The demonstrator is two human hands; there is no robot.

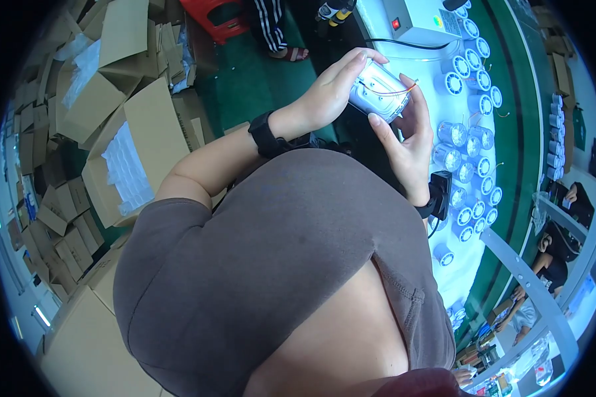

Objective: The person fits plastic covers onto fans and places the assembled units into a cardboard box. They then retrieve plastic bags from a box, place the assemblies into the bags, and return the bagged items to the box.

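A white plastic housing (381, 91), rounded and with thin orange-red wires across its face, is held between my two hands near the table edge. My left hand (338, 86) grips its left side, the fingers curled over the far edge. From the right, my right hand (412, 142) closes on it, the thumb at the near edge and the fingers behind. The housing is tilted, its face with small holes turned up toward me. Its underside is hidden. Each wrist carries a black band, and a small black box sits on the right one.
Several clear and white cylindrical units (453, 135) stand along the white-covered table (458, 278) on the right. Beyond my hands is a grey box (420, 21) with a red switch. Open cartons (139, 159) pile up on the left. Another person's foot (290, 53) rests near a red stool (215, 20).
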